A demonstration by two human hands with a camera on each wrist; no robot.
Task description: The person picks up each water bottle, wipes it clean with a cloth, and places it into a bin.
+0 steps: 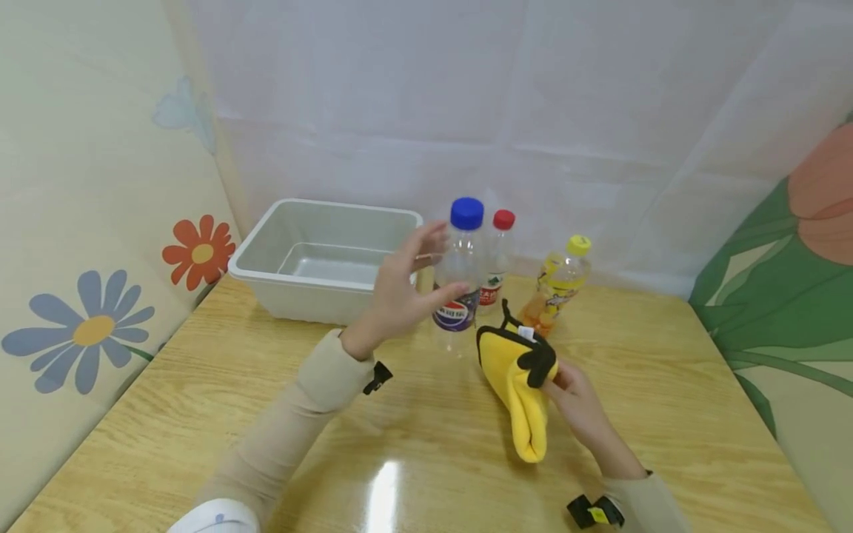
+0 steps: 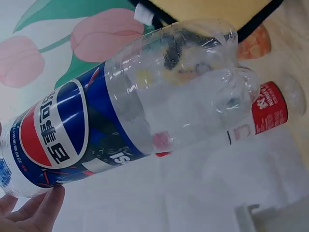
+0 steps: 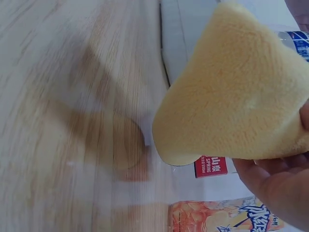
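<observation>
My left hand grips a clear plastic Pepsi bottle with a blue cap and a blue label, thumb across its front. The bottle stands nearly upright; whether its base touches the table I cannot tell. In the left wrist view the bottle looks empty, and some fingertips show below its label. My right hand pinches a folded yellow cloth with black edging and a white tag, right of the bottle. The fuzzy cloth covers much of the right wrist view.
Behind the Pepsi bottle stands a red-capped bottle. A yellow-capped bottle with orange liquid stands farther right, partly behind the cloth. At the back left sits a pale grey plastic bin on the wooden table. White sheeting hangs behind.
</observation>
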